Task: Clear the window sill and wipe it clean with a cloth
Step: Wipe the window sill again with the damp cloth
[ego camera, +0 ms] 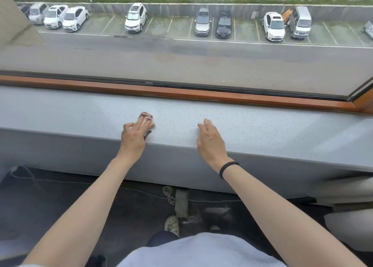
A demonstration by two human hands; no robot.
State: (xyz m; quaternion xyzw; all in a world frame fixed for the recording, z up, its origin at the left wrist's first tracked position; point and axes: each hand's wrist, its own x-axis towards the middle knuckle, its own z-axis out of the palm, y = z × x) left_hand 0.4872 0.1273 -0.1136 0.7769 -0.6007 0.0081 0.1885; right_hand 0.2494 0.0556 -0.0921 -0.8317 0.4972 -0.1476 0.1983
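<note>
— So, which step?
— Wiping, by the look of it. Saw nothing standing on the stretch of window sill (262, 125) in view, so judged the clearing done.
— And the cloth (147, 116)?
— Lay bunched on the sill, left of middle and toward the near edge, under the left hand (134, 134). Pressed down by straight fingers, not clutched.
— And the right hand (211, 140)?
— Held nothing. Sat well apart to the right, over the near edge, fingers relaxed; couldn't tell whether touching the sill. Wore a black band (229, 168) at the wrist.
— Next move?
— Probably called for a sweep of the cloth along the sill, left or right, and out to the far strip beside the wooden frame (181, 93). Needed steady downward pressure, to keep so small a cloth from slipping out from under the fingers.
</note>
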